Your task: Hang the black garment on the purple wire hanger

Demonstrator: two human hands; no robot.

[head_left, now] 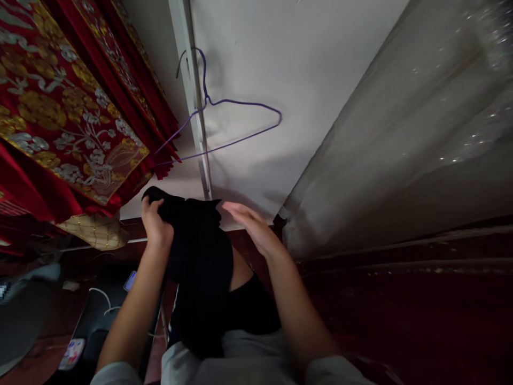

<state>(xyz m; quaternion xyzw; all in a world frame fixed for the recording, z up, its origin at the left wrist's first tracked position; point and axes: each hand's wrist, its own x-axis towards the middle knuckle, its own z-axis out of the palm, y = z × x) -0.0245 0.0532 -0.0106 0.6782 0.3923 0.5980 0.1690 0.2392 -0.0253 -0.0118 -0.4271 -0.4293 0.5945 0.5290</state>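
A black garment (200, 256) stretches from between my hands down over my lap; its exact kind is not clear. My left hand (155, 219) grips its upper left corner, with the fingers curled over the cloth. At the upper right corner, the fingertips of my right hand (250, 224) meet a small point of the cloth in what looks like a pinch, the fingers straight and close together. Just beyond the garment, a purple wire hanger (244, 102) hangs with nothing on it from a white rail (192, 80).
Red embroidered cloth (80, 107) with gold and silver flowers hangs at the left. A greyish, translucent plastic sheet (385, 139) covers something at the right. Down on the left, a dark bench (94, 315) bears a phone (130, 280), a white cable (105, 297) and a patterned item (72, 353).
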